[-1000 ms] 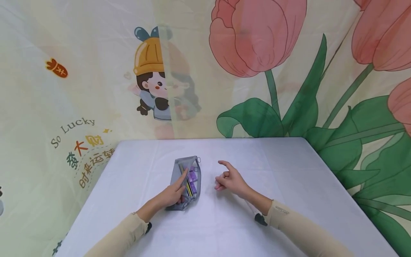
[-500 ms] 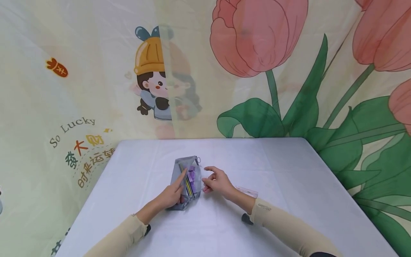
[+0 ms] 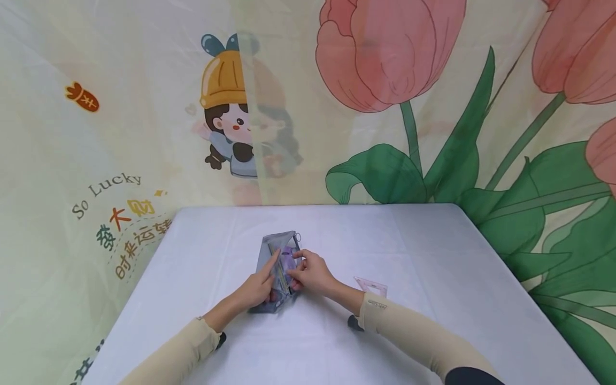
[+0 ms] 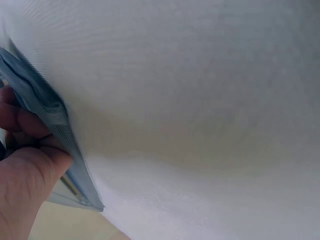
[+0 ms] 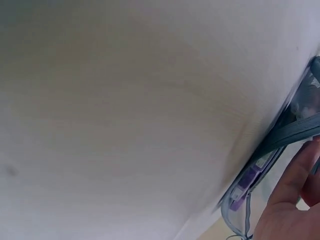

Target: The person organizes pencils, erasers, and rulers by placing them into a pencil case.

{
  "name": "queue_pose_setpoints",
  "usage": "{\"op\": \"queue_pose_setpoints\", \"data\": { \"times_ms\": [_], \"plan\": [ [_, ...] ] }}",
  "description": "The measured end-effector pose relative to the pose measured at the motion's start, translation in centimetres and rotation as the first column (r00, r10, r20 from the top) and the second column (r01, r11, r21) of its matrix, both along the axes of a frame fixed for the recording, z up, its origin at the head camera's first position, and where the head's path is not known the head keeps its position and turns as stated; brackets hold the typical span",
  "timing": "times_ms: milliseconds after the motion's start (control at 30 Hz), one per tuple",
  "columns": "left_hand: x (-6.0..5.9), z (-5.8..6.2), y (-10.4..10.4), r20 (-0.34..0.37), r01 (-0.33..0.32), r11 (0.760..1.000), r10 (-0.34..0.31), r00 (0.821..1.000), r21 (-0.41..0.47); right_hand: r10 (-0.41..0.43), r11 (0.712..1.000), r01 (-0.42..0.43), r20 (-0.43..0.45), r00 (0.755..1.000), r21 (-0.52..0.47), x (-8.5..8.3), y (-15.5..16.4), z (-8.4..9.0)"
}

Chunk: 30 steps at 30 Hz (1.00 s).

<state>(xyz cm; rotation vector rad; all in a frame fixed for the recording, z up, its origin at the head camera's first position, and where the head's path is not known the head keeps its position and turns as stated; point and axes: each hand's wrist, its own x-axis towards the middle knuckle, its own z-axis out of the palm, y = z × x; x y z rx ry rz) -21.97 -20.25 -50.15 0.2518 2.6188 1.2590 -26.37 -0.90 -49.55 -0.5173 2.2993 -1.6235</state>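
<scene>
Your two hands meet at a grey mesh pencil pouch (image 3: 279,270) lying near the middle of the white table (image 3: 433,251); every place below is given relative to that pouch. Its long axis runs away from you, tilted slightly to the right, w/ the zip ring at the far end and the near end under your palms. Your left hand (image 3: 258,289) rests on the pouch's near-left part, forefinger straight along its top, thumb and other fingers curled round the edge, so it grips the pouch; the left wrist view shows that thumb on the mesh rim. Your right hand (image 3: 310,274) sits at the pouch's right edge, approx. mid-length, fingertips curled onto the mesh at the opening; it seems to pinch the edge, though the exact pinch is hidden. Inside the pouch you can make out purple items (image 3: 289,260) and a yellowish pencil-like stick. Both hands touch it, the left further toward you. A clear pink-trimmed ruler (image 3: 371,286) lies right of the pouch, beside your right forearm.
</scene>
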Motion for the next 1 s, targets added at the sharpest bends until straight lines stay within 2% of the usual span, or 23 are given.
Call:
{"op": "queue_pose_setpoints", "data": {
  "times_ms": [167,333,467,600,800,867,1000],
  "plan": [
    [-0.1,0.1,-0.1,0.019,-0.015,1.000,0.015,1.000,0.016,-0.023,0.995,0.026,-0.040,0.999,0.092,-0.2,-0.6,-0.3],
    [0.1,0.6,-0.1,0.044,-0.037,0.999,0.036,0.998,0.036,-0.037,0.997,0.040,-0.047,0.998,0.071,0.1,-1.1,-0.5],
    [0.1,0.9,-0.1,0.049,-0.052,0.998,0.050,0.998,0.030,-0.014,0.997,0.023,-0.116,0.993,0.080,0.3,-1.4,-0.5],
    [-0.1,0.8,0.1,0.049,-0.042,0.999,0.041,0.998,0.022,0.024,0.978,0.028,-0.247,0.969,0.208,0.4,-1.4,-0.4],
    [-0.2,0.8,0.2,0.072,-0.035,0.999,0.032,0.997,0.029,0.110,0.938,0.044,-0.414,0.904,0.345,0.3,-0.5,0.1],
    [-0.2,0.7,0.2,0.078,-0.027,0.999,0.024,0.997,0.034,0.145,0.915,0.065,-0.476,0.867,0.398,0.5,0.0,0.5],
    [-0.1,0.8,0.1,0.082,-0.024,0.999,0.021,0.996,0.035,0.216,0.864,0.138,-0.604,0.767,0.485,1.1,1.1,1.1]
  ]
}}
